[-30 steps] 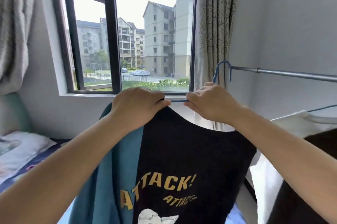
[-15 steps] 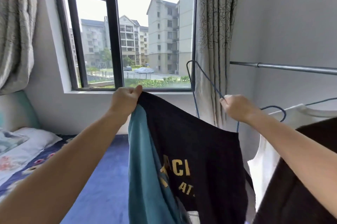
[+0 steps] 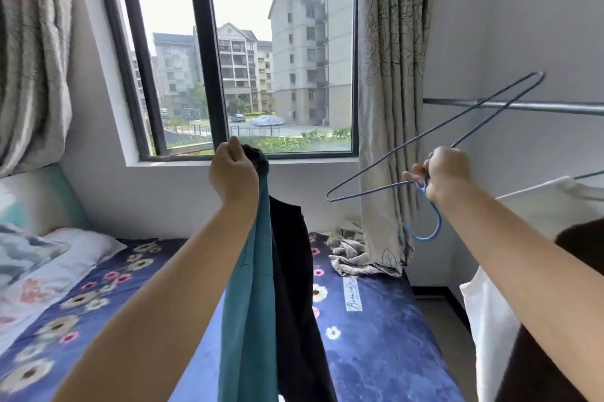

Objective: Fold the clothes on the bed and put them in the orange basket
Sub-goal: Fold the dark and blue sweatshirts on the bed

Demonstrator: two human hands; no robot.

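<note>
My left hand [image 3: 233,174] grips the top of a teal and black T-shirt [image 3: 261,287], which hangs straight down over the bed [image 3: 376,336]. My right hand [image 3: 446,172] holds a blue wire hanger [image 3: 431,140] by its neck, clear of the shirt, with the hook pointing down. The hanger's shoulders stretch up toward the metal rail [image 3: 523,106]. A white garment [image 3: 539,202] and a dark one [image 3: 581,244] hang on that rail at the right. A crumpled patterned cloth [image 3: 349,251] lies at the bed's far end. No orange basket is in view.
The bed has a blue floral cover and a pillow [image 3: 42,257] at the left. A window [image 3: 245,51] with beige curtains [image 3: 392,91] faces me. Bare floor [image 3: 441,306] shows between the bed and the hanging clothes at the right.
The hanger has come out of the shirt and swung up to the right in my right hand. The shirt now hangs from my left hand alone, bunched narrow, and my view has dropped onto the bed.
</note>
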